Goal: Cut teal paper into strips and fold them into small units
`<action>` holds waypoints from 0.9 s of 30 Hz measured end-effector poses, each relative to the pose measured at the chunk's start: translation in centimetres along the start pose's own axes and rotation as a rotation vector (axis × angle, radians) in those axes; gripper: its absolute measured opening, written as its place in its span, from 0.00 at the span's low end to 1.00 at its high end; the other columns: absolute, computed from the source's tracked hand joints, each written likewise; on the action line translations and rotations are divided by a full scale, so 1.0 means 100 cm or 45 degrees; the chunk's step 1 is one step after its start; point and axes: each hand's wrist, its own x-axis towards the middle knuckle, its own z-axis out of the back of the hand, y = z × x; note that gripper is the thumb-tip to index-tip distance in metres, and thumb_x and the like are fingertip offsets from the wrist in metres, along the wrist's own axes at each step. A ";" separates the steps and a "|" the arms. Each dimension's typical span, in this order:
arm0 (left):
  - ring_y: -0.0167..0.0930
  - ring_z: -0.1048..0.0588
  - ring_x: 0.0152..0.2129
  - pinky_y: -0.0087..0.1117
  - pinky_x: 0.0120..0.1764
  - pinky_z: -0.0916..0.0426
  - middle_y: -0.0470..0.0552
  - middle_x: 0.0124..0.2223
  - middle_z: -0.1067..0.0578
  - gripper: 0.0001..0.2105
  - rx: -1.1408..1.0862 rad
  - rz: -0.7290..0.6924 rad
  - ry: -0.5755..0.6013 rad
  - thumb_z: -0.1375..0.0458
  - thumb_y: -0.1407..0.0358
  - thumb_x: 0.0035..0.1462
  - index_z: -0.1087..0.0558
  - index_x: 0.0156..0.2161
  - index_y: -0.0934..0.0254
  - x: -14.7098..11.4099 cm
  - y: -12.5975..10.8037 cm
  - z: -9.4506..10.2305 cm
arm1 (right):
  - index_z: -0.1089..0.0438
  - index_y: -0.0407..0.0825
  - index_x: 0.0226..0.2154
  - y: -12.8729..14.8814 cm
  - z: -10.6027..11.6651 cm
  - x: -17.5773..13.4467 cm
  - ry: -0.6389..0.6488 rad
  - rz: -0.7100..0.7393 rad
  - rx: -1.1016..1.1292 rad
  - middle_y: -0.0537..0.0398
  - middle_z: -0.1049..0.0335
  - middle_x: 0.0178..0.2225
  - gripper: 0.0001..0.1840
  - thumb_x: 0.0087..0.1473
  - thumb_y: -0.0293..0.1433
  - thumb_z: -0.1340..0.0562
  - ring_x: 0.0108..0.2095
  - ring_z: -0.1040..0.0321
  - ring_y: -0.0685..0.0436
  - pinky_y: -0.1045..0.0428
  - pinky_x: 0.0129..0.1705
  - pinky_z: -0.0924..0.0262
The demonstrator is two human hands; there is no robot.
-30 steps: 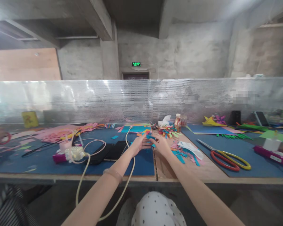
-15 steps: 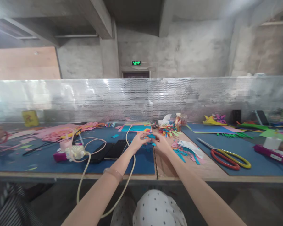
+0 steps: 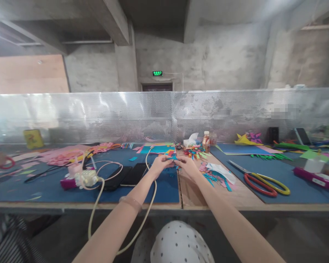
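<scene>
Left hand (image 3: 158, 165), right hand (image 3: 189, 165): narrow grip at either end of blue paper (image 3: 173, 157), seemingly to steady it; exact shape too small to make out.

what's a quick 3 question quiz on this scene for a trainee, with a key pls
1. What do the left hand and right hand both hold?
a) a phone
b) a blue piece
c) a tissue
2. True or false: the bottle stands upright.
3. Fill in: the big scissors have one red handle and one ____ handle.

Key: 1. b; 2. true; 3. yellow
</scene>
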 end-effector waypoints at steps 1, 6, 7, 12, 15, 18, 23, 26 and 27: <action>0.31 0.26 0.27 0.36 0.39 0.33 0.49 0.27 0.25 0.11 -0.017 0.003 0.000 0.37 0.64 0.38 0.29 0.28 0.68 0.000 -0.001 0.000 | 0.35 0.42 0.35 0.000 0.000 0.000 0.006 -0.011 0.013 0.55 0.33 0.32 0.10 0.53 0.32 0.44 0.30 0.34 0.51 0.51 0.33 0.38; 0.30 0.26 0.29 0.35 0.42 0.34 0.49 0.28 0.25 0.10 -0.100 0.009 -0.019 0.36 0.65 0.37 0.29 0.26 0.69 0.002 -0.001 0.001 | 0.35 0.42 0.34 0.001 0.001 -0.001 -0.026 -0.059 0.049 0.56 0.33 0.31 0.10 0.53 0.32 0.44 0.31 0.34 0.50 0.51 0.34 0.38; 0.31 0.26 0.29 0.36 0.42 0.34 0.49 0.28 0.25 0.10 -0.111 0.015 -0.020 0.36 0.66 0.36 0.29 0.26 0.69 0.002 0.000 0.002 | 0.35 0.42 0.34 0.001 0.001 -0.001 -0.033 -0.066 0.054 0.56 0.33 0.31 0.10 0.53 0.32 0.44 0.30 0.34 0.51 0.51 0.34 0.38; 0.32 0.26 0.28 0.37 0.42 0.34 0.50 0.26 0.25 0.10 -0.132 0.049 -0.018 0.36 0.65 0.37 0.28 0.26 0.70 0.003 0.001 0.002 | 0.34 0.42 0.33 0.000 0.001 -0.001 -0.080 -0.085 0.063 0.56 0.33 0.30 0.10 0.53 0.33 0.44 0.30 0.34 0.51 0.51 0.33 0.38; 0.32 0.26 0.29 0.36 0.42 0.34 0.49 0.25 0.25 0.08 -0.131 0.052 -0.022 0.37 0.66 0.38 0.29 0.25 0.70 0.002 0.001 0.001 | 0.34 0.42 0.31 -0.002 0.002 0.000 -0.132 -0.098 0.067 0.57 0.33 0.29 0.09 0.53 0.32 0.44 0.29 0.35 0.51 0.51 0.33 0.38; 0.31 0.26 0.28 0.37 0.42 0.34 0.48 0.26 0.26 0.08 -0.135 0.043 -0.025 0.36 0.68 0.38 0.30 0.26 0.69 0.000 0.000 0.000 | 0.35 0.42 0.31 -0.004 0.001 0.001 -0.174 -0.109 0.093 0.58 0.34 0.28 0.09 0.53 0.32 0.44 0.27 0.35 0.52 0.52 0.31 0.38; 0.30 0.25 0.29 0.39 0.41 0.33 0.50 0.30 0.25 0.16 -0.139 0.032 -0.033 0.36 0.71 0.38 0.32 0.35 0.67 0.000 0.000 -0.001 | 0.37 0.43 0.38 -0.003 -0.001 0.001 -0.194 -0.108 0.173 0.55 0.34 0.32 0.10 0.53 0.31 0.44 0.29 0.35 0.52 0.52 0.31 0.37; 0.31 0.25 0.30 0.39 0.41 0.33 0.53 0.33 0.25 0.16 -0.132 0.040 -0.025 0.36 0.71 0.38 0.32 0.36 0.69 0.001 0.001 0.000 | 0.36 0.42 0.37 -0.003 -0.001 0.001 -0.164 -0.114 0.184 0.55 0.34 0.32 0.10 0.53 0.31 0.44 0.29 0.35 0.51 0.52 0.31 0.37; 0.31 0.25 0.30 0.38 0.41 0.33 0.53 0.33 0.25 0.15 -0.130 0.043 -0.026 0.36 0.71 0.38 0.31 0.35 0.70 0.001 0.001 0.000 | 0.36 0.42 0.36 -0.003 0.000 0.001 -0.154 -0.118 0.182 0.55 0.34 0.32 0.09 0.53 0.31 0.44 0.29 0.35 0.52 0.52 0.31 0.37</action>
